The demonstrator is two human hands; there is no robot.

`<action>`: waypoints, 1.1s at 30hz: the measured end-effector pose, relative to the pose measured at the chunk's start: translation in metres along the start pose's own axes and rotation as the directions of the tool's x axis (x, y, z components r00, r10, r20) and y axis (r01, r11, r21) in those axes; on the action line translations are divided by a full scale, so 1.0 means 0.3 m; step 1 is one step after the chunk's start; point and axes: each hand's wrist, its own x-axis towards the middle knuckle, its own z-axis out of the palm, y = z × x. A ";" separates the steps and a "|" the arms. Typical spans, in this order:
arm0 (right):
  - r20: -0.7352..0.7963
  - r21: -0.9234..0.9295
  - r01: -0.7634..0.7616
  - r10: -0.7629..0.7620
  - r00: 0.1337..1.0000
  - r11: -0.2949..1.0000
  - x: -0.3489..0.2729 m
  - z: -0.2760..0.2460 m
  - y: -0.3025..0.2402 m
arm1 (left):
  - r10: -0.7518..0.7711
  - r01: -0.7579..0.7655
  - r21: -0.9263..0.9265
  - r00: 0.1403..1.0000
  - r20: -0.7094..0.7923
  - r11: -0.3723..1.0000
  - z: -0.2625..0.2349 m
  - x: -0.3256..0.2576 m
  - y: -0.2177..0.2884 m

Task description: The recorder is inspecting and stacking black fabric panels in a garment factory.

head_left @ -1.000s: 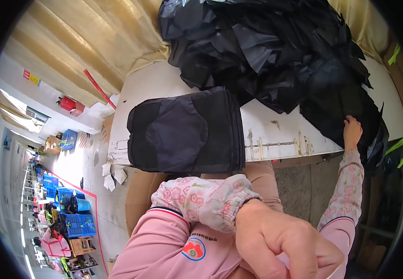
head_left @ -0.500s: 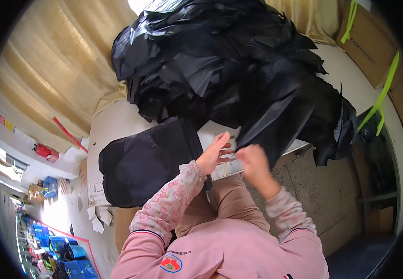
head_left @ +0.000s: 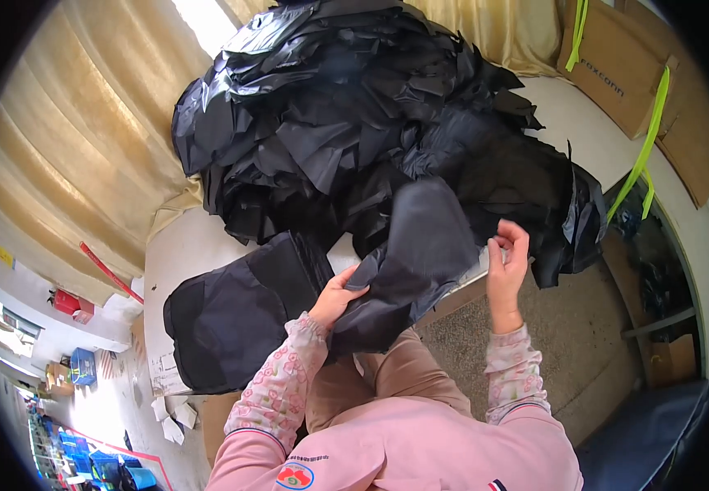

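A loose black fabric panel (head_left: pixel 428 237) with a rounded top hangs in front of me, its lower end over my lap. My left hand (head_left: pixel 339 296) is closed on its left edge, thumb on top. Just off the panel's right edge, my right hand (head_left: pixel 508 258) is raised with fingers curled toward the thumb; whether something thin is pinched there I cannot make out. Left of my left hand lies a neat stack of black fabric panels (head_left: pixel 231 315) with rounded corners. Behind, a large heap of black fabric pieces (head_left: pixel 330 123) covers much of the table.
The white table (head_left: pixel 170 258) has its front edge near my lap. Flattened cardboard (head_left: pixel 608 74) leans at the back right with yellow-green straps (head_left: pixel 645 155). Beige curtains (head_left: pixel 101 123) hang at left. Blue crates (head_left: pixel 83 367) and paper scraps (head_left: pixel 173 430) are on the floor at left.
The panel has come away from the heap toward me and to the left. My left hand has closed on its edge. My right hand has moved right and slightly up.
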 end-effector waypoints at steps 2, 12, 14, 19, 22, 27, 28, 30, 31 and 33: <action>0.166 -0.193 0.166 -0.135 0.977 0.967 0.061 0.007 -0.044 | 0.030 -0.030 -0.003 0.993 0.118 1.000 -0.025 -0.008 0.015; 0.662 0.132 0.100 -0.163 0.731 0.986 0.052 0.123 -0.027 | 0.113 -0.058 -0.219 0.962 0.249 0.974 -0.073 -0.033 0.071; 0.417 -0.086 0.393 -0.325 0.849 0.916 0.062 0.137 -0.061 | 0.179 -0.128 -0.204 0.951 0.253 0.970 -0.060 -0.048 0.113; 0.376 -0.161 0.008 0.054 0.925 0.987 0.149 -0.027 0.157 | 0.451 -0.641 0.508 0.767 0.457 0.575 0.086 -0.125 0.341; 0.406 -0.034 -0.388 0.367 0.837 0.921 0.208 -0.039 -0.016 | 0.377 -0.765 0.642 0.609 0.697 0.048 0.126 -0.143 0.361; 0.838 -0.003 -0.273 0.151 0.524 0.962 0.028 0.125 -0.195 | 0.149 -0.816 0.573 0.559 0.816 -0.079 0.245 -0.171 0.183; 0.865 -0.050 -0.108 0.097 0.493 0.993 -0.035 0.153 -0.189 | 0.133 -0.828 0.552 0.539 0.832 -0.100 0.263 -0.168 0.139; 0.846 -0.173 -0.083 0.191 0.498 0.981 -0.144 0.210 -0.081 | 0.114 -0.835 0.540 0.529 0.841 -0.107 0.291 -0.172 0.073; 0.816 -0.342 -0.043 0.319 0.483 0.939 -0.165 0.233 -0.070 | 0.041 -0.816 0.570 0.569 0.821 -0.096 0.295 -0.188 0.051; 0.778 -0.337 -0.063 0.315 0.543 0.939 -0.207 0.252 0.052 | -0.152 -0.795 0.603 0.604 0.782 -0.056 0.314 -0.214 0.041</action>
